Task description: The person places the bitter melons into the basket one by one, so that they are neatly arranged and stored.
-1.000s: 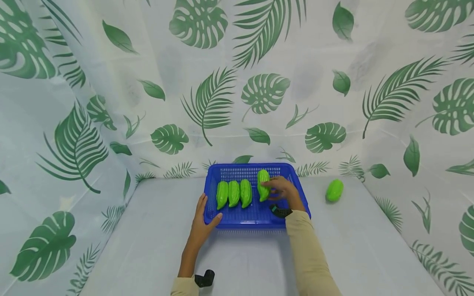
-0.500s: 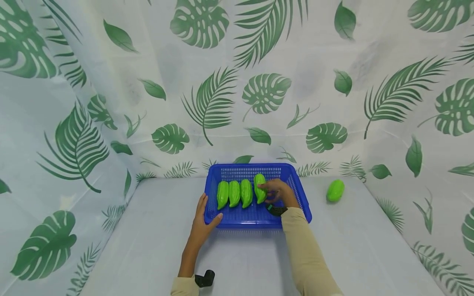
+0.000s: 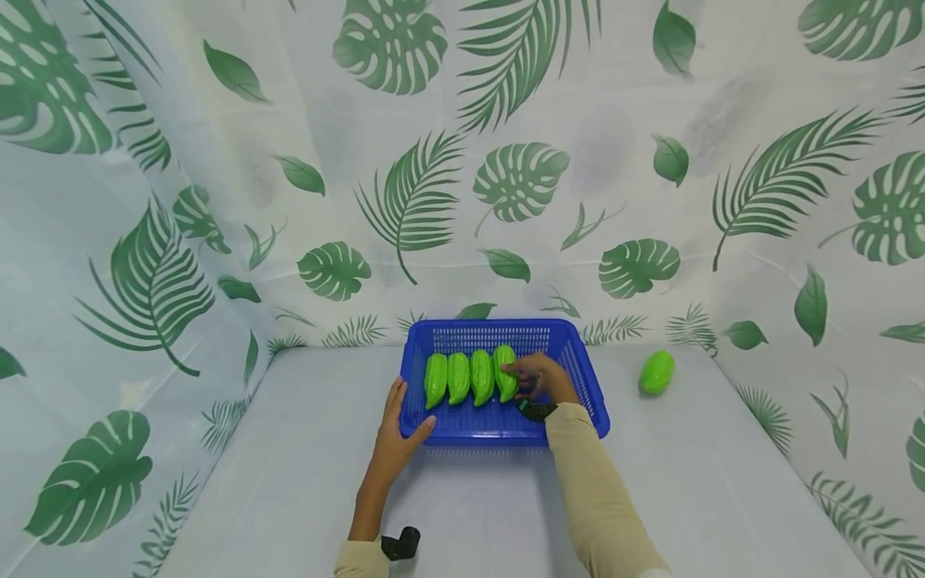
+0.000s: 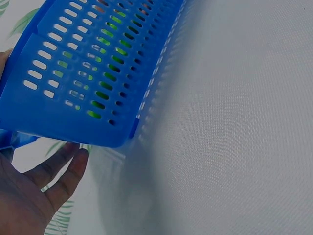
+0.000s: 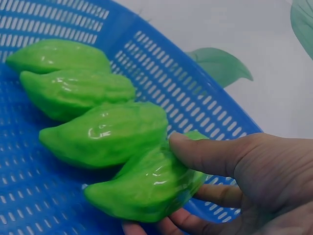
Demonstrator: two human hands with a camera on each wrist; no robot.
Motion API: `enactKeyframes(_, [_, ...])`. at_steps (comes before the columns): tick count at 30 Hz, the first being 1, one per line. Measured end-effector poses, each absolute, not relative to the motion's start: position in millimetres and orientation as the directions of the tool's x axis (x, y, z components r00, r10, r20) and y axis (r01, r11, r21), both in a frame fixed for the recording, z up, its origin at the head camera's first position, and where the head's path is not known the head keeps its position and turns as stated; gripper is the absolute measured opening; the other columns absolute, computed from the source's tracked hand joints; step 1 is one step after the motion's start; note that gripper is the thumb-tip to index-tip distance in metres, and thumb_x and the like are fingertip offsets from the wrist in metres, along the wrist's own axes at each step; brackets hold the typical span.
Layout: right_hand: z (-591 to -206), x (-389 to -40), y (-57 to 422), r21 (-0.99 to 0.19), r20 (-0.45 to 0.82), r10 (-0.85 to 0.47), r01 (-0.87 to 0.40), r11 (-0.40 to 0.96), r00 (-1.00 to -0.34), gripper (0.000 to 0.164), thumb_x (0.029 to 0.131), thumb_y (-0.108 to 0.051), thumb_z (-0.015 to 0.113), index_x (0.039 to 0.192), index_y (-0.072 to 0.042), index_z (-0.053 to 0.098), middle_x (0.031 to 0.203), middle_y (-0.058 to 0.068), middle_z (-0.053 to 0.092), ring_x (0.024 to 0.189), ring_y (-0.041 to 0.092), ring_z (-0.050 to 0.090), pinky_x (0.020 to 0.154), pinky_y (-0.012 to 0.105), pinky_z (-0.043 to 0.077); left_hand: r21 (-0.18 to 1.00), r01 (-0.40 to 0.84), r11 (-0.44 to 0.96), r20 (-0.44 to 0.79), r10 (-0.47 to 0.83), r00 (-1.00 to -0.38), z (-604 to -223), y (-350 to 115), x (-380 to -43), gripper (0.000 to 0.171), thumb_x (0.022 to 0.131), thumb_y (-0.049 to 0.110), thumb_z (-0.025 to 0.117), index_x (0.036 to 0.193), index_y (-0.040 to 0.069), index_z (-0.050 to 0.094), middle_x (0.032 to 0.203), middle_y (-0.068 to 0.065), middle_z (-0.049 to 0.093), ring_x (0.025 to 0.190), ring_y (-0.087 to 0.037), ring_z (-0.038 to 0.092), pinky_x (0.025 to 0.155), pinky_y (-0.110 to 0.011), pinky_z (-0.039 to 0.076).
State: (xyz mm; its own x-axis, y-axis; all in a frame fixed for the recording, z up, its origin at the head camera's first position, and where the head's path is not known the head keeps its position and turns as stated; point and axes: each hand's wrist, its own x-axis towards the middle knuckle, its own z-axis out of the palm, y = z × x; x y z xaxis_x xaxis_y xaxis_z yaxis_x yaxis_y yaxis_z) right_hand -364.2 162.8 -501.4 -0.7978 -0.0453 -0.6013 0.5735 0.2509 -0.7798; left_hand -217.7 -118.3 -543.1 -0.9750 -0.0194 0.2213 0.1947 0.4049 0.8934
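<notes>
A glossy green bitter gourd [image 3: 505, 372] is in my right hand [image 3: 545, 377], thumb on top and fingers beneath, as the right wrist view shows. It lies at the right end of a row in the blue basket [image 3: 499, 440], its side against the neighbouring gourd [image 5: 105, 134]. Two more gourds lie left of that one, stalk ends away from me and pointed tips towards me. My left hand [image 3: 393, 433] holds the basket's front left corner, thumb at the front rim, fingers along the left side. In the left wrist view, two fingers [image 4: 68, 178] extend just under the basket's end.
A single green gourd [image 3: 657, 372] lies on the white tabletop [image 3: 694, 482], right of the basket. Behind the table and at both sides hangs a leaf-printed sheet [image 3: 433, 305]. The basket's back rim is close to this sheet.
My right hand has moved left and slightly towards me with the gourd, closing the gap to the row. The left hand and the basket have stayed in place.
</notes>
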Motion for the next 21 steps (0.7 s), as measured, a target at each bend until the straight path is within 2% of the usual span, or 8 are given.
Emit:
enactKeyframes(4, [-502.9, -363.0, 162.2, -0.778, -0.595, -0.033, 0.565, 0.276, -0.803, 0.060, 0.088, -0.020, 0.073, 0.132, 0.005, 0.042, 0.103, 0.016, 0.047, 0.098, 0.028, 0.051, 0.087, 0.045, 0.056, 0.893, 0.199, 0.404, 0.223, -0.013, -0.975, -544.6, -118.1, -217.4, 0.087, 0.090, 0.042, 0.067, 0.157, 0.014, 0.020, 0.166, -0.004, 0.011, 0.152, -0.036, 0.011, 0.117, -0.061, 0.018])
enactKeyframes(11, [-501.3, -358.4, 162.9, -0.769, -0.588, -0.019, 0.552, 0.323, -0.808, 0.067, 0.088, -0.023, 0.073, 0.137, 0.007, 0.040, 0.105, 0.017, 0.049, 0.103, 0.032, 0.055, 0.097, 0.054, 0.050, 0.892, 0.204, 0.403, 0.228, -0.011, -0.974, -546.4, -118.1, -216.4, 0.087, 0.090, 0.042, 0.068, 0.157, 0.014, 0.020, 0.166, -0.003, 0.011, 0.152, -0.033, 0.011, 0.118, -0.060, 0.017])
enactKeyframes(15, [-500.0, -355.8, 162.3, -0.760, -0.601, -0.017, 0.564, 0.323, -0.799, 0.073, 0.088, -0.024, 0.073, 0.143, 0.006, 0.035, 0.113, 0.019, 0.051, 0.106, 0.032, 0.056, 0.102, 0.058, 0.045, 0.889, 0.211, 0.406, 0.234, -0.009, -0.972, -547.9, -118.6, -217.1, 0.087, 0.090, 0.042, 0.067, 0.157, 0.014, 0.019, 0.166, -0.002, 0.011, 0.152, -0.033, 0.011, 0.119, -0.060, 0.017])
enactKeyframes(21, [-505.7, -363.3, 163.8, -0.758, -0.601, -0.021, 0.561, 0.332, -0.799, 0.078, 0.085, -0.023, 0.076, 0.144, 0.006, 0.034, 0.126, 0.026, 0.050, 0.109, 0.035, 0.056, 0.099, 0.058, 0.048, 0.889, 0.208, 0.408, 0.232, -0.008, -0.973, -546.3, -119.2, -218.7, 0.088, 0.090, 0.043, 0.067, 0.157, 0.015, 0.019, 0.166, -0.003, 0.011, 0.152, -0.032, 0.011, 0.119, -0.060, 0.017])
